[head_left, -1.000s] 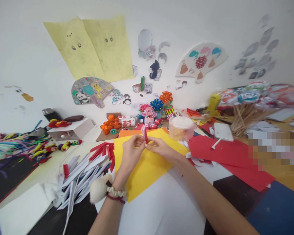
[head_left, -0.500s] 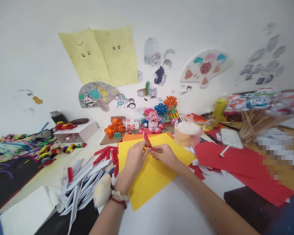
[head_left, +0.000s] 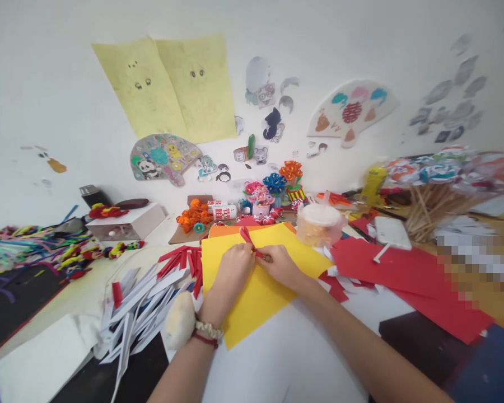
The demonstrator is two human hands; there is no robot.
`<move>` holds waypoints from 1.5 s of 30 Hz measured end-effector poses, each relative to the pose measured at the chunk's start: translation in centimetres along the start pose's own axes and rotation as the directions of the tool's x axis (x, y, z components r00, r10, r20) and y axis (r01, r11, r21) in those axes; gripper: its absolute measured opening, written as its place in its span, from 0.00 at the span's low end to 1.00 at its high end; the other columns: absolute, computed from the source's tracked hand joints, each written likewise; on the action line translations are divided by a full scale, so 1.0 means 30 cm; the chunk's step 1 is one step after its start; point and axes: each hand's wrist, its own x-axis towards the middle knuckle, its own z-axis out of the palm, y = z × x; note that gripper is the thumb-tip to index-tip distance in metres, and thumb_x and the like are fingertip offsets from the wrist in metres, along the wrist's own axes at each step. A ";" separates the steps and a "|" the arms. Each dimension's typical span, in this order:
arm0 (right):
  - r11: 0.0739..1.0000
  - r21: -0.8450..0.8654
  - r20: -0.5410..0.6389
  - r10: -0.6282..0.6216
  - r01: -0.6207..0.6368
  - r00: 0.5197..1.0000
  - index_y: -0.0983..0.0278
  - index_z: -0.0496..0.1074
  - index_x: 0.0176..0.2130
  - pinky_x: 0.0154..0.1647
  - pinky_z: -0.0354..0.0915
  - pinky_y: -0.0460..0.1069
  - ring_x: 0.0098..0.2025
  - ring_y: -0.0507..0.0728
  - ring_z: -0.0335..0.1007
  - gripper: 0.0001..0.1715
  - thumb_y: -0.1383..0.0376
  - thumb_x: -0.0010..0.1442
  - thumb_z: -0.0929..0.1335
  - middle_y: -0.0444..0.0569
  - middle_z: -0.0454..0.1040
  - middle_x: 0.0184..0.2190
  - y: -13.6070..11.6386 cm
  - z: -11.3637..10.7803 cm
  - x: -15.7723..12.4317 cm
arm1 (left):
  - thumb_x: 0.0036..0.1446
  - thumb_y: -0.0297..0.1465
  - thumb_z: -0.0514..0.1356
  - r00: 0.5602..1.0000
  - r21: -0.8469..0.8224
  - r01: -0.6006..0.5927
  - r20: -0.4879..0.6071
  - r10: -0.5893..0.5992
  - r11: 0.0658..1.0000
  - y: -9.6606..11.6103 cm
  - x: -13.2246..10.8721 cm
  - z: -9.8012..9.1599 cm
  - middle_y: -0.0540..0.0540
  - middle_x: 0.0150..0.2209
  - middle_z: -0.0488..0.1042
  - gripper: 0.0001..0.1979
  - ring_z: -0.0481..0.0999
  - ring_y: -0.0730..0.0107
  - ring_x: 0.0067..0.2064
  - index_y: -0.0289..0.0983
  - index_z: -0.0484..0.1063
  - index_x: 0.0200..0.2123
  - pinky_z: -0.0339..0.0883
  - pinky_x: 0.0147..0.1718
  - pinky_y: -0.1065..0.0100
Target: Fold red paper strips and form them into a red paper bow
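Observation:
Over a sheet of yellow paper (head_left: 252,313), both my hands pinch one narrow red paper strip (head_left: 246,235). My left hand (head_left: 234,267) is closed around its middle, with one end sticking up past the fingers. At the strip's lower right part, my right hand (head_left: 280,266) grips with thumb and fingertips. The fingers partly hide how the strip is folded. Several similar red strips (head_left: 183,257) lie left of the yellow sheet, beside a pile of folded white strips (head_left: 145,305).
Red paper sheets (head_left: 403,280) lie to the right, under a white device (head_left: 392,233). A lidded plastic cup (head_left: 320,224) stands behind the yellow sheet. Pipe-cleaner flowers (head_left: 260,196) and a white box (head_left: 126,221) are along the wall. Wooden sticks (head_left: 428,212) stand at right.
My fingers have shifted on the red strip: the left hand has curled more tightly and the right wrist has turned slightly. The whole view has tilted a little.

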 end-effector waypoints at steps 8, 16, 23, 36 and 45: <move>0.998 -0.046 0.035 -0.033 0.034 0.999 0.64 0.61 0.20 0.26 0.47 0.46 0.22 0.50 0.53 0.12 0.69 0.54 0.62 0.42 0.63 0.17 -0.006 -0.001 -0.010 | 0.58 0.21 0.49 1.000 0.067 0.012 0.022 -0.013 0.998 0.015 -0.025 0.032 0.39 0.32 0.75 0.10 0.74 0.62 0.32 0.33 0.69 0.34 0.60 0.28 0.66; 0.996 -0.074 0.053 -0.039 0.043 0.998 0.63 0.57 0.19 0.26 0.47 0.47 0.22 0.50 0.52 0.14 0.69 0.54 0.62 0.41 0.61 0.17 0.002 -0.003 -0.016 | 0.60 0.24 0.49 1.000 0.028 0.027 -0.008 -0.026 0.999 0.017 -0.027 0.044 0.42 0.30 0.75 0.10 0.74 0.63 0.30 0.35 0.68 0.31 0.58 0.27 0.66; 0.995 -0.086 0.055 -0.035 0.040 0.998 0.63 0.59 0.18 0.24 0.44 0.47 0.21 0.50 0.52 0.12 0.72 0.50 0.63 0.42 0.62 0.16 0.009 0.000 -0.011 | 0.57 0.24 0.51 0.994 -0.026 0.091 -0.057 -0.092 0.996 0.013 -0.018 0.050 0.43 0.29 0.75 0.08 0.73 0.65 0.30 0.36 0.68 0.30 0.55 0.27 0.68; 0.998 -0.028 0.044 -0.052 0.053 0.998 0.64 0.59 0.17 0.23 0.44 0.46 0.20 0.49 0.49 0.16 0.69 0.53 0.63 0.42 0.62 0.14 -0.004 0.003 -0.005 | 0.54 0.23 0.53 0.979 -0.128 0.126 -0.145 -0.144 0.984 -0.013 -0.010 0.043 0.46 0.27 0.74 0.06 0.71 0.69 0.28 0.37 0.67 0.27 0.55 0.27 0.70; 0.999 -0.002 0.051 -0.044 0.044 0.998 0.63 0.57 0.16 0.23 0.44 0.47 0.20 0.49 0.48 0.16 0.68 0.52 0.63 0.40 0.57 0.13 -0.015 0.000 -0.008 | 0.53 0.24 0.53 0.970 -0.189 0.126 -0.180 -0.161 0.974 -0.028 -0.004 0.042 0.48 0.26 0.73 0.05 0.69 0.71 0.27 0.37 0.67 0.26 0.55 0.27 0.71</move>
